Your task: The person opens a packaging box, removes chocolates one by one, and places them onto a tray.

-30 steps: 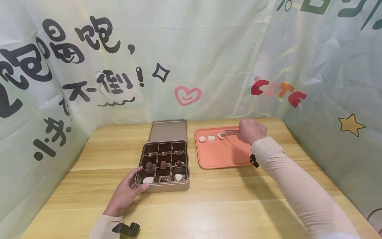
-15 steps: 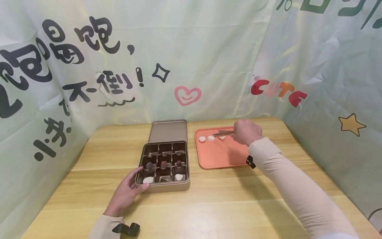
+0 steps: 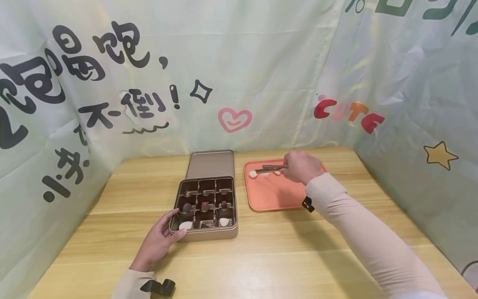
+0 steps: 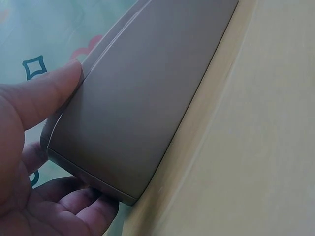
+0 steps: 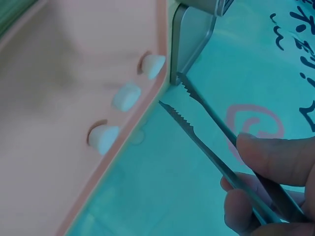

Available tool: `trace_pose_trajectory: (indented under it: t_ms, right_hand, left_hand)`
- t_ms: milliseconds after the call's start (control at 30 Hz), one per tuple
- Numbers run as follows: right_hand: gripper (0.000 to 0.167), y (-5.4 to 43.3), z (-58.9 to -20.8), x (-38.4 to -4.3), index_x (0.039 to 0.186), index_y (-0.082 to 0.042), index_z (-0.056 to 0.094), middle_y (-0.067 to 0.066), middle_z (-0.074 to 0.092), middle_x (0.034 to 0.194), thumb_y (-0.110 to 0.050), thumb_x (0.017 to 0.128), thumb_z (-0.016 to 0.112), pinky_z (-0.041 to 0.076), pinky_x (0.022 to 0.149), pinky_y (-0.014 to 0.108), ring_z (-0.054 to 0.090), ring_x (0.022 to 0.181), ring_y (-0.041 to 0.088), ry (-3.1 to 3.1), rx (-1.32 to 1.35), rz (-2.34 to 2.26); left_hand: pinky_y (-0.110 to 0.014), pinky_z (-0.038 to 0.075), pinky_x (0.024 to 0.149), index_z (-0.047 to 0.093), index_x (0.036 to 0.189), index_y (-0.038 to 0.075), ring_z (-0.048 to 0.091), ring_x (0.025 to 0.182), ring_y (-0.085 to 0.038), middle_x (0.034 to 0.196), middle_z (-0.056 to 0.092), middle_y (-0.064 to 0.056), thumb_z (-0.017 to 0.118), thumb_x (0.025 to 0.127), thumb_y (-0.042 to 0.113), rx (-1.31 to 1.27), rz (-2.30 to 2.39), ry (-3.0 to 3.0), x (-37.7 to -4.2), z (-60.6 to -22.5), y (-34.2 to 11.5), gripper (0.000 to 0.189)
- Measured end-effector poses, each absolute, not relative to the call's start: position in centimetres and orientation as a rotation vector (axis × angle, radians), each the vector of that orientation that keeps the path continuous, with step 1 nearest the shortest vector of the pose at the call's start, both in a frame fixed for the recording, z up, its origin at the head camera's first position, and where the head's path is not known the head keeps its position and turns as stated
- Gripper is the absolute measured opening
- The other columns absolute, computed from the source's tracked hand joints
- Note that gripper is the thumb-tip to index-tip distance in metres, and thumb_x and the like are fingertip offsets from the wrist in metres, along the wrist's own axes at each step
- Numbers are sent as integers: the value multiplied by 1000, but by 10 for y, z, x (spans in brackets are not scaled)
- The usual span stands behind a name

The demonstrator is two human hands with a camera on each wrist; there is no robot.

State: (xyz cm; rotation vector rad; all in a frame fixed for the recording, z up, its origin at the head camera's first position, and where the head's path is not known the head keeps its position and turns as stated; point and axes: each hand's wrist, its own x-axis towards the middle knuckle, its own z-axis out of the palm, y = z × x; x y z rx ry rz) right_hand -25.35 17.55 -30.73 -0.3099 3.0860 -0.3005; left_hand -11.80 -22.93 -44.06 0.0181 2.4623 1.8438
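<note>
My left hand (image 3: pixel 157 241) holds the near left corner of a brown tin box (image 3: pixel 209 236), thumb at its front rim and fingers along the side. A dark divided insert inside carries three dark chocolates, one of them a round chocolate (image 3: pixel 186 207), in the middle row. Two white pieces, one a white oval (image 3: pixel 185 225), lie in the front row. Over the pink tray (image 3: pixel 274 195) my right hand (image 3: pixel 303 167) pinches metal tweezers (image 5: pixel 224 167), their toothed tips apart with nothing between them. Three white candies lie along the tray's back; the tips are near the leftmost candy (image 3: pixel 252 174).
The tin's lid (image 3: pixel 210 164) lies behind the box, near the curtain. Printed cloth (image 3: pixel 261 83) hangs around the back and sides of the wooden table (image 3: pixel 257 265). The tray stands right of the box, with a gap of table between them.
My right hand has moved left with the tweezers, from the rightmost white candy past the middle one to the leftmost. The left hand and the box stay in place.
</note>
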Motion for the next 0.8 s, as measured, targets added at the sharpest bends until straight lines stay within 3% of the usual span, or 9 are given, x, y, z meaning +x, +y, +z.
trace_pose_trajectory:
  t_ms: [333, 800]
  right_hand:
    - [20, 155, -306, -248, 80, -14, 64, 0, 58, 70, -30, 89, 71, 39, 47, 30, 53, 61, 17, 3057, -352, -362]
    - [28, 121, -310, -243, 108, -13, 70, 2, 68, 92, -34, 90, 70, 49, 56, 31, 60, 72, 17, 2996, -558, -425]
  left_hand:
    - [-36, 42, 104, 33, 149, 14, 38, 134, -37, 151, 32, -24, 74, 86, 17, 16, 1852, 2446, -119, -441, -230, 75]
    - [-38, 40, 105, 33, 150, 14, 37, 135, -36, 153, 30, -22, 75, 86, 20, 13, 1845, 2439, -119, -441, -232, 77]
